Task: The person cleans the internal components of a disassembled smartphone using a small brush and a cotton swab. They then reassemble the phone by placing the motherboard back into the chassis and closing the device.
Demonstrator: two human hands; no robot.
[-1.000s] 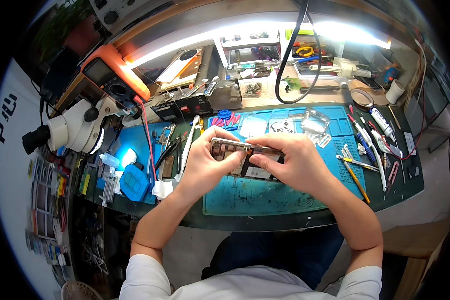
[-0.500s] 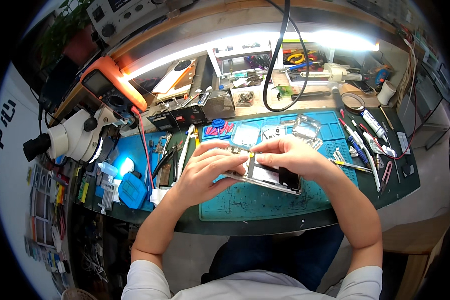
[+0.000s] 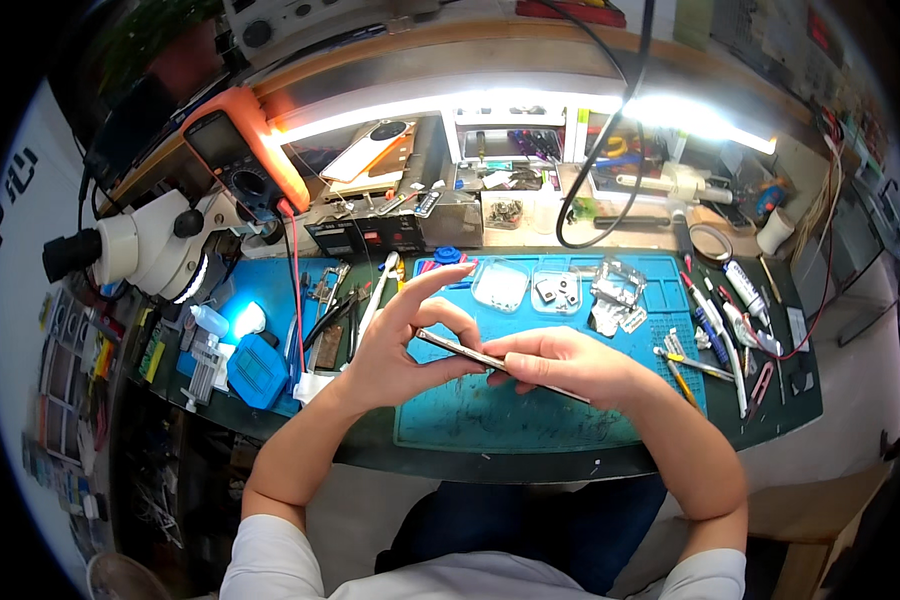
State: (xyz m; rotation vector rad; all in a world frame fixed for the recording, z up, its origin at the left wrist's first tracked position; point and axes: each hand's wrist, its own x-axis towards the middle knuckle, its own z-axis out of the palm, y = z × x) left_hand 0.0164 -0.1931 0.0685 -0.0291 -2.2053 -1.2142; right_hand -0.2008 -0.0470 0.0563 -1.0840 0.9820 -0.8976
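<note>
An opened smartphone [image 3: 562,391] is turned almost edge-on above the blue-green work mat [image 3: 450,425]. My left hand [image 3: 400,340] pinches its left end between thumb and fingers, with the index finger raised away from it. My right hand [image 3: 570,362] grips the phone along its middle and right part, thumb on the near side. The inner face of the phone is hidden at this angle. Behind it on the mat are two clear plastic boxes, one with pale bits [image 3: 500,284], the other with small dark parts [image 3: 556,290]. Metal phone parts [image 3: 618,290] lie to their right.
A microscope [image 3: 135,250] and an orange multimeter [image 3: 245,155] stand at the left. A black cable loop [image 3: 567,215] hangs over the back. Pens, a tube [image 3: 745,290] and tweezers [image 3: 758,390] lie at the right. A blue box [image 3: 260,370] sits left of the mat.
The phone has tipped from showing its inner face to nearly edge-on. My left index finger has lifted off, and my right hand has shifted its hold to the phone's side.
</note>
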